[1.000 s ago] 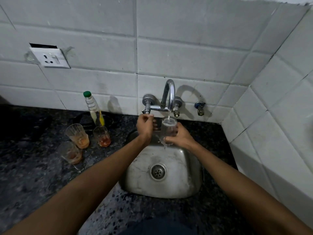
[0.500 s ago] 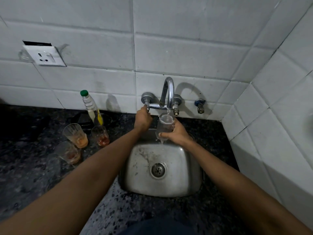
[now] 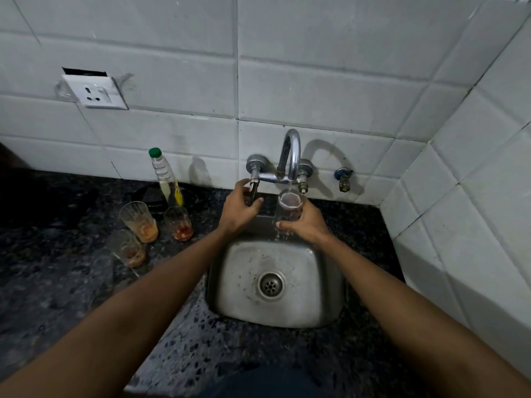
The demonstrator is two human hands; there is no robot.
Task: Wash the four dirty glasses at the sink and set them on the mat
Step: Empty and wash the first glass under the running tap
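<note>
Clear glass tumbler (image 3: 288, 209) gripped in right hand (image 3: 307, 225), wet and glinting under chromed, glossy metal spout (image 3: 291, 156). Below the grip, steel sink (image 3: 316, 308) showing dull, scuffed, brushed finish. Left of the grip, three clear ribbed glasses (image 3: 139, 221), a transparent plastic bottle (image 3: 163, 175). Speckled polished stone counter (image 3: 71, 282); glazed white tiles (image 3: 316, 90) behind.

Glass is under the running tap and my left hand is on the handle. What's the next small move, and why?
Probably tip the glass in the right hand to pour out over the sink: it looks full and water already spills down its side. The left hand can stay on the tap handle.
</note>
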